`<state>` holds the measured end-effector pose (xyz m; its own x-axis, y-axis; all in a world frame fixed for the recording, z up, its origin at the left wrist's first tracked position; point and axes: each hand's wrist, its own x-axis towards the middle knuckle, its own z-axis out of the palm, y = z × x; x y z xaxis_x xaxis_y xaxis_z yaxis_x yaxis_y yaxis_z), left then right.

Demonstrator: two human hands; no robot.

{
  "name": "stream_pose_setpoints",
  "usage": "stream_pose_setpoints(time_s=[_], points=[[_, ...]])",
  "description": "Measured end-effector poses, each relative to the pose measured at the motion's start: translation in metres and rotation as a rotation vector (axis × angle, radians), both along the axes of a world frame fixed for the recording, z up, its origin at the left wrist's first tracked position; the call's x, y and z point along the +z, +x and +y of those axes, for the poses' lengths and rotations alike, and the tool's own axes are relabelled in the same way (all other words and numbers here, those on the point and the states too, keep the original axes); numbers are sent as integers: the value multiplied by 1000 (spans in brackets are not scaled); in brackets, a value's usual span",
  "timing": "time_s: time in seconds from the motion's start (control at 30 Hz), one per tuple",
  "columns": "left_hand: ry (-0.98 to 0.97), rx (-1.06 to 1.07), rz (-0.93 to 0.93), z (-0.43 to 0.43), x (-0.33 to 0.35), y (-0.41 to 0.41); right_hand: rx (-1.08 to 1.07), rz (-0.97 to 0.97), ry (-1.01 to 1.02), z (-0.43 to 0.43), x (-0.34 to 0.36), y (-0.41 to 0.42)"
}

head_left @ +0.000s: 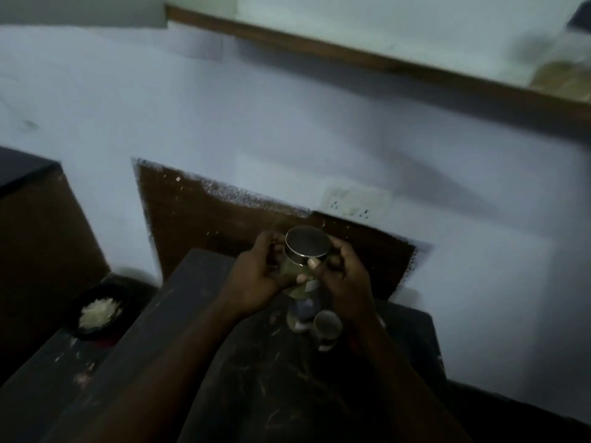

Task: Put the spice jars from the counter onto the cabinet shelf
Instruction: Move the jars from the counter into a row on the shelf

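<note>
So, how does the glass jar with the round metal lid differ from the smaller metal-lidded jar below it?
The glass jar with the round metal lid is held up by the left hand and right hand; the smaller metal-lidded jar stands on the dark counter. The held jar looks bigger. Both have shiny metal lids.

Dark bowl (72, 310) of pale shreds at left, white switch plate (356, 201) on wall, brown wall patch (224, 219)
</note>
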<state>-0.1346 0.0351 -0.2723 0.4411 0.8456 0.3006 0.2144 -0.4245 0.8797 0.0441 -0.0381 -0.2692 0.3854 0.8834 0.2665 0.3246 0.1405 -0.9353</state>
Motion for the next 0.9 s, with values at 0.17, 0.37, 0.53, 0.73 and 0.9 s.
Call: stream_pose_setpoints(time_s=[0.17,0.37,0.53,0.73,0.9], points=[[266,-26,-167,3,105,72,-125,-211,252,-7,107,55],[481,28,-318,-2,223,159,-351,-286,515,-17,231,120],[557,103,-293,8,296,215,-417,-359,527,-6,305,166],[589,128,-25,38,319,279,-417,-429,377,29,333,236],[649,215,139,52,305,314,-449,-572,282,46,316,263]])
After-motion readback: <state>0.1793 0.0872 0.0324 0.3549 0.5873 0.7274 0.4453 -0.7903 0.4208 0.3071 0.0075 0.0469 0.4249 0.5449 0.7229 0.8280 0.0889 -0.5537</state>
